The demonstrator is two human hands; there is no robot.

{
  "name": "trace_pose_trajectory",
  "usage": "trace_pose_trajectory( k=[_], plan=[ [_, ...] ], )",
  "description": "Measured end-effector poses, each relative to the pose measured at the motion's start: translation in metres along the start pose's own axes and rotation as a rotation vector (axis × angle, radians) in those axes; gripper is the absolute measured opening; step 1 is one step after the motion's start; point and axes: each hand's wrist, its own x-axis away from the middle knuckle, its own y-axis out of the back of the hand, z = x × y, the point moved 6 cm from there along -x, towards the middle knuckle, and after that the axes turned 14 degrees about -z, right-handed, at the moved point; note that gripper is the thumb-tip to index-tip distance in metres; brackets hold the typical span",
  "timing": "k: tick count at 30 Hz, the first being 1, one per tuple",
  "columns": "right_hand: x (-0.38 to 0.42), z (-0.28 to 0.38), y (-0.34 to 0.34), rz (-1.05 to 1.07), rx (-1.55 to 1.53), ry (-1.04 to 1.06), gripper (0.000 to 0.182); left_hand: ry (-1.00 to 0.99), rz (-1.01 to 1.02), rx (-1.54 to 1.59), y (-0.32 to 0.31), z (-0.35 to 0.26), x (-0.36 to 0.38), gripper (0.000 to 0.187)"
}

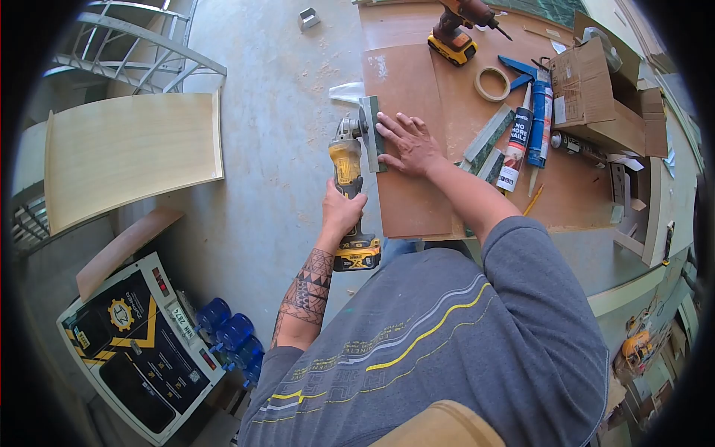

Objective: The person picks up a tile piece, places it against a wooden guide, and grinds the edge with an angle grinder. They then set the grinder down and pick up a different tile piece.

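My left hand point(342, 208) is wrapped round the body of a yellow and black cordless angle grinder point(345, 164), its battery toward me. The grinder's disc is right at the outer side of a narrow green strip point(375, 159), which lies along the left edge of a brown board point(414, 205). On the strip and board, my right hand point(408, 145) rests flat with fingers spread, fingertips at the strip. A translucent white piece point(346, 92) sticks out beyond the board edge near the grinder head.
On the table lie a cordless drill point(453, 33), a tape roll point(492, 83), a blue caulking gun point(538, 123), a sealant tube point(515, 149), green strips point(488, 138), a pencil point(533, 200) and a cardboard box point(588, 89). Left are a curved panel point(134, 160), blue water bottles point(234, 331) and a vehicle point(141, 350).
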Motion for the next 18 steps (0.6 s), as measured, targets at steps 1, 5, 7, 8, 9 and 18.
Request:
trace_pose_trajectory(
  k=[1,5,7,8,9,18],
  plan=[
    [0.000,0.000,0.001,0.004,0.001,-0.003,0.085,-0.001,0.001,-0.006,0.000,-0.001,0.000,0.068],
    [0.000,-0.001,-0.002,0.009,0.006,-0.014,0.085,-0.008,-0.008,-0.016,0.000,0.002,0.000,0.062],
    [0.001,-0.002,-0.007,-0.043,0.002,0.000,0.085,0.019,0.014,0.003,0.001,-0.003,0.005,0.063],
    [0.002,-0.003,-0.008,-0.096,0.000,0.012,0.084,0.024,0.010,0.006,0.001,-0.002,0.005,0.063],
    [0.001,-0.003,-0.006,-0.092,-0.001,0.022,0.084,0.020,0.013,0.012,0.000,-0.001,0.005,0.064],
    [0.000,-0.001,-0.009,-0.101,0.017,0.055,0.086,0.041,-0.001,-0.019,0.003,0.005,0.006,0.078]
  ],
)
